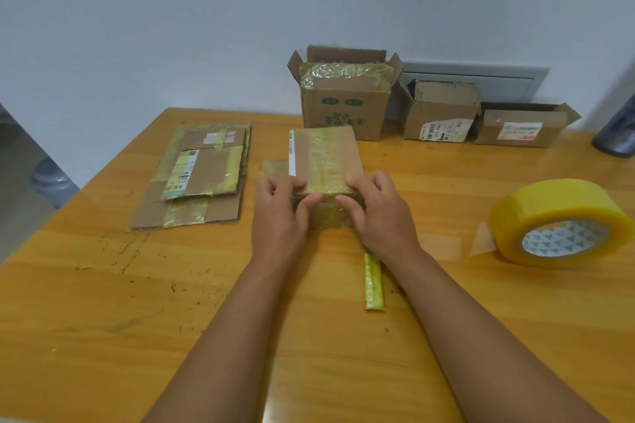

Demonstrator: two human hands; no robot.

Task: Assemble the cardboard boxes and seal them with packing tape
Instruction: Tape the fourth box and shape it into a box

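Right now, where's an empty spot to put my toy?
Bare wood lies near the front edge, left of the arms, below the flattened boxes. Another patch sits between the small box and tape roll. The back right is crowded with open boxes.

We see a wooden table [103, 302], orange varnish, semi-gloss, scuffed with dark marks. Small box [324, 161] is matt brown corrugated cardboard with a glossy, wrinkled yellowish tape strip over the top. Tape roll [563, 227]: glossy translucent yellow plastic film on a printed paper core. Flattened boxes [202, 175]: matt cardboard, shiny tape patches, paper labels. Wall [171, 27] is smooth, matt, painted.
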